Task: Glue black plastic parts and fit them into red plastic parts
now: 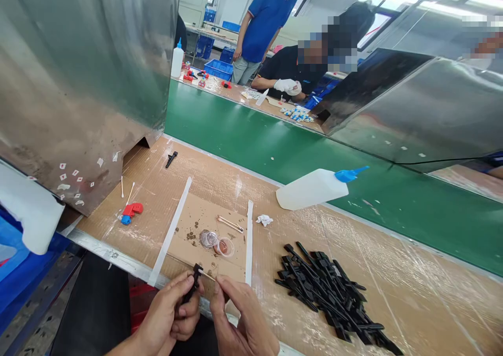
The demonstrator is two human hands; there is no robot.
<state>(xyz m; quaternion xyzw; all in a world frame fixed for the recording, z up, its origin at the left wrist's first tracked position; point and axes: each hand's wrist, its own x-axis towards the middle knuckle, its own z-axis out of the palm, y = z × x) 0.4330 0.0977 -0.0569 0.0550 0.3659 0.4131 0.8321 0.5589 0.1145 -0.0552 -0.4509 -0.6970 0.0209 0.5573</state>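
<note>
The left hand (173, 314) pinches a black plastic piece (192, 285), long axis upright; the right hand (239, 314) pinches a thin stick (208, 276), its tip touching the piece from the right, above the desk (412, 293) edge

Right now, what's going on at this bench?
A person at a taped cardboard worktop holds a small black plastic part in the left hand, while the right hand pinches a thin stick whose tip meets the part. A pile of similar black parts lies to the right, two small clear dishes sit just ahead, and a white squeeze bottle lies on its side by the green belt.
</note>
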